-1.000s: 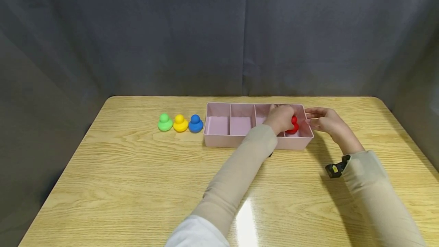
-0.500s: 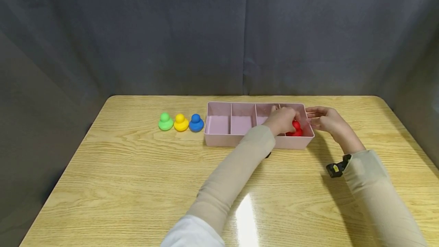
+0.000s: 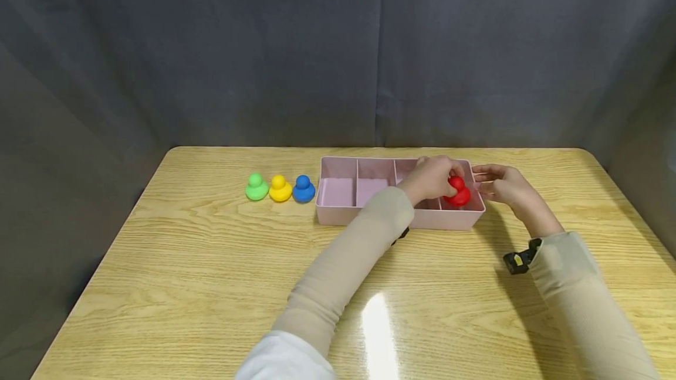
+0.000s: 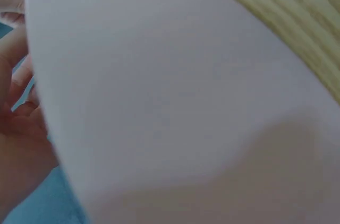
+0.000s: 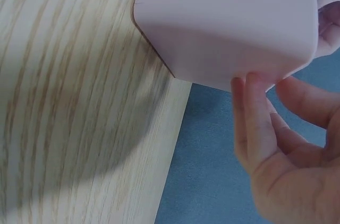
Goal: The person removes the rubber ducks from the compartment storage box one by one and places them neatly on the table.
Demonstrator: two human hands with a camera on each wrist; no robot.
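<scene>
- Head view shows the left hand point(image 3: 432, 177) reaching across the pink tray point(image 3: 449, 219), its fingers curled round a red duck point(image 3: 457, 191) held over the rightmost compartment, at the right of the frame's middle.
- Whether the red duck sits on the compartment floor or hangs just above it cannot be told from this view; the hand hides its near side.
- The right hand point(image 3: 504, 185) rests with straight, relaxed fingers against the tray's right end wall, gripping nothing; the right wrist view shows its fingertips point(image 5: 254, 108) touching the tray's rounded corner.
- Judged from how things lie, the work is about a quarter along: one of four ducks is at the tray, and the three compartments to its left hold nothing visible.
- A green duck point(image 3: 256, 187), a yellow duck point(image 3: 280, 189) and a blue duck point(image 3: 303, 190) stand upright in a close row just left of the tray, the blue one nearly against its wall.
- Left wrist view is filled by the tray's pale wall, blurred, with a strip of wood grain at upper right.
- The table point(image 3: 200, 274) is light wood-grain with rounded corners and a glare patch low in the frame.
- A dark grey cloth backdrop point(image 3: 264, 46) closes off the back and both sides.
</scene>
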